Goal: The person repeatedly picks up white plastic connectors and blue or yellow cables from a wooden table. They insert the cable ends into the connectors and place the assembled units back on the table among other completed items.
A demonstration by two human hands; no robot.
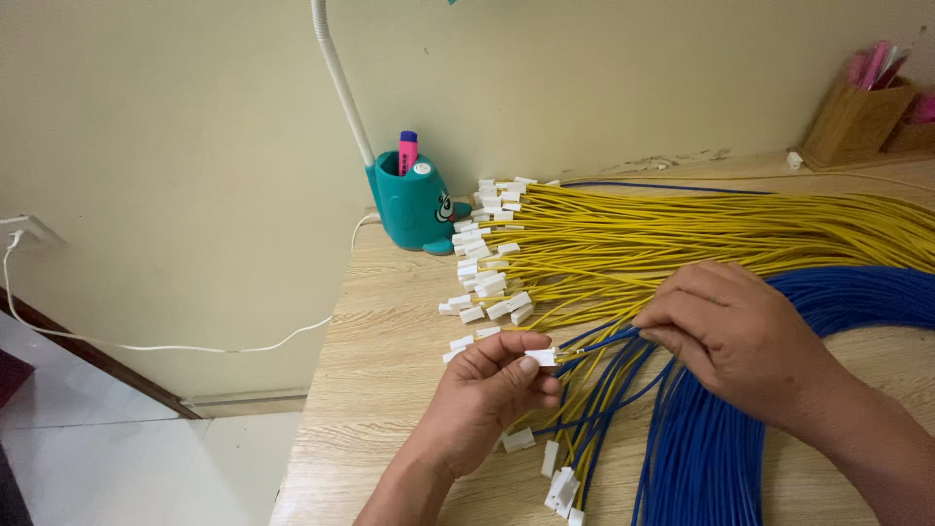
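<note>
Left hand (492, 390) pinches one white connector (540, 357).

Two hands (487, 390), one teal pen holder (414, 206), one wooden box (854, 122), uncountably many wires (682, 239)

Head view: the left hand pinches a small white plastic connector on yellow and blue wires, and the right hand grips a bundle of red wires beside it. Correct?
Not quite. In the head view the right hand grips blue and yellow wires, not red. The left hand does pinch the small white plastic connector.
</note>
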